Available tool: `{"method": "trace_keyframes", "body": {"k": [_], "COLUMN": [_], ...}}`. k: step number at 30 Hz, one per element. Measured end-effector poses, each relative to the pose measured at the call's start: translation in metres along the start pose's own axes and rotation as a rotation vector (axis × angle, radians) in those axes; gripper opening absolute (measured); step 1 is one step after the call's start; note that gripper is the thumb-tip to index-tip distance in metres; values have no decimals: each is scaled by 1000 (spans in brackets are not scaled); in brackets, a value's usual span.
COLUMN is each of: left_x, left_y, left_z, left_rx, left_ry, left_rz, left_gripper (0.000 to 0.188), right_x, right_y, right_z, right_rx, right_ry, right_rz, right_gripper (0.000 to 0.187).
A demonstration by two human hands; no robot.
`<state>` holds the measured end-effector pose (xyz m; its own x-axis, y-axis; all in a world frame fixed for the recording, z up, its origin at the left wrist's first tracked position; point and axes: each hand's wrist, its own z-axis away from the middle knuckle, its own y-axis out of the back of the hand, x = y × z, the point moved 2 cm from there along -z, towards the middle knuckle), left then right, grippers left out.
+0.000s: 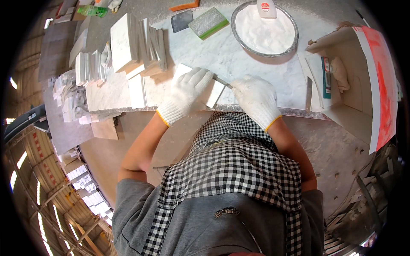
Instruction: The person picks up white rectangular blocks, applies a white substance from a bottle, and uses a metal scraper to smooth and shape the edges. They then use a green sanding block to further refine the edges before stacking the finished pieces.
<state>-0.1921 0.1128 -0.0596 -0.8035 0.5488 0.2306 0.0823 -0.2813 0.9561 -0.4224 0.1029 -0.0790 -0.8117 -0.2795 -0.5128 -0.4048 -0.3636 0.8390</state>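
Observation:
My left hand (184, 91), in a white knit glove with a yellow cuff, lies over a white marble-like tile (212, 94) at the table's near edge. Its fingers are together on the tile and the thumb is hidden. My right hand (256, 98), gloved the same way, is closed around one end of a thin grey metal tool (223, 82), whose exact kind I cannot make out. The tool's other end crosses the tile's edge and reaches the left fingertips.
White tiles stand stacked (126, 42) at the left, beside a smaller stack (89, 68). A bowl of white powder (265, 34), a green-edged block (208, 23) and a dark pad (181, 21) lie farther back. At right are a metal blade (308, 94) and an open cardboard box (358, 85).

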Motion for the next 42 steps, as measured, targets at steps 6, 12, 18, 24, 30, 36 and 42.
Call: {"method": "trace_keyframes", "body": {"k": [6, 12, 18, 24, 30, 36, 42], "left_x": [5, 6, 0, 3, 8, -1, -2], "left_y": [6, 10, -1, 8, 7, 2, -1], "left_z": [-7, -10, -8, -12, -12, -8, -8], "left_rx": [-55, -79, -77, -120, 98, 44, 6], "left_ry": [39, -2, 9, -9, -36, -36, -22], "left_rz": [35, 11, -42, -7, -35, -28, -11], "left_gripper": [101, 101, 100, 98, 61, 79, 96], "right_x": [-7, -10, -14, -18, -12, -12, -14], "right_y": [5, 4, -1, -6, 1, 10, 2], "right_z": [-2, -5, -9, -6, -17, -24, -22], "right_rx": [28, 59, 21, 17, -90, -124, -125], "right_ry": [58, 110, 139, 146, 94, 97, 115], "right_rz": [60, 67, 127, 116, 66, 81, 132], "right_gripper": [12, 13, 12, 14, 14, 17, 13]}}
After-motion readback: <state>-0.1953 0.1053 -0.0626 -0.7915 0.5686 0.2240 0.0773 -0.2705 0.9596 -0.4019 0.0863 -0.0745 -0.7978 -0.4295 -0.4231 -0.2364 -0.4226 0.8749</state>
